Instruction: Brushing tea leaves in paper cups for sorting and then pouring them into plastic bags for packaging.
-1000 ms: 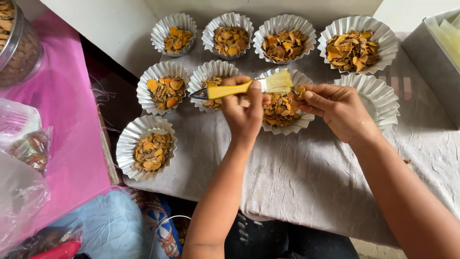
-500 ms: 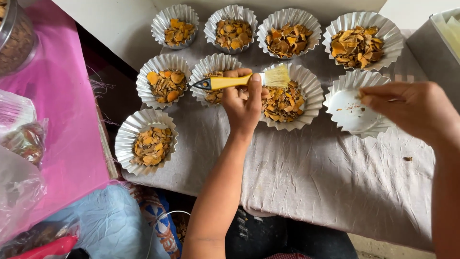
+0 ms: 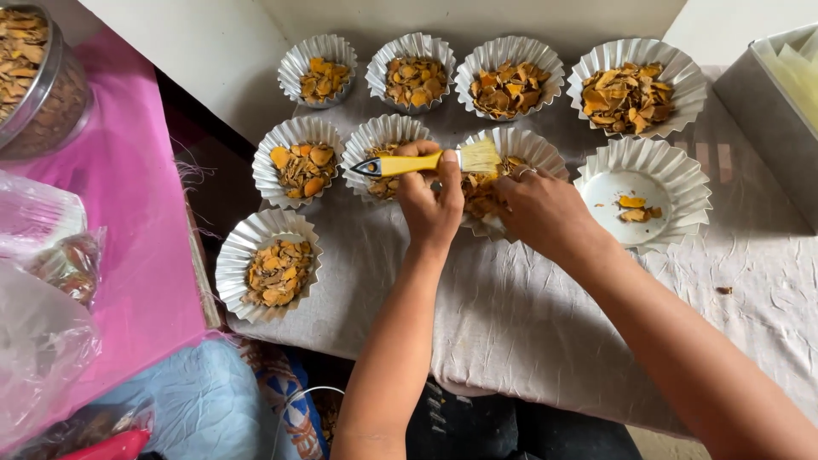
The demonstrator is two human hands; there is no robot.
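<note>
My left hand (image 3: 430, 204) is shut on a small yellow-handled brush (image 3: 407, 163), held level over two fluted foil cups. My right hand (image 3: 541, 213) reaches into the middle foil cup (image 3: 530, 146), fingertips pinched into its dried orange slices (image 3: 481, 194). To the right stands a nearly bare foil cup (image 3: 686, 183) holding only a few orange slices. Several more foil cups of orange slices stand around, among them one at the front left (image 3: 268, 266) and one at the back right (image 3: 635, 85).
The cups rest on a wrinkled grey cloth (image 3: 528, 324). A metal box (image 3: 767, 111) stands at the right edge. On the left lie a pink sheet (image 3: 128, 213), a glass jar of slices (image 3: 38, 85) and clear plastic bags (image 3: 43, 290).
My right hand went from the middle cup to the nearly bare right cup, then came back to the middle cup. The left hand and brush barely moved.
</note>
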